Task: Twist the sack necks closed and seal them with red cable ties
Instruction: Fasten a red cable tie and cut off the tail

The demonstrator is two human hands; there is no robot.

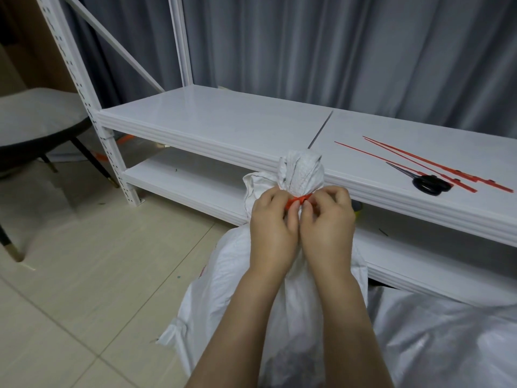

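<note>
the white sack stands on the floor right in front of the white shelf. its neck is bunched up tight into a knob on top. a red tie goes round the neck just under that knob. both hands are close on it — the left hand pinches one side of the tie with thumb and fingers, and the right hand pinches the other side. so each grip is pressed onto the tie, not spread. i think they hold it from both sides so the band can be pulled snug and the twist can't come undone. the sack sits by the shelf, so the spare things are easy to reach.

now the counting. there is one sack being tied, and the other sack lies low on the right with its neck out of sight. one tie is on the neck. the spare red ties lie side by side on the shelf top — three, i think, they are very thin. one pair of black scissors lies touching them, likely for snipping off a long tail. one chair stands off to the left.
</note>
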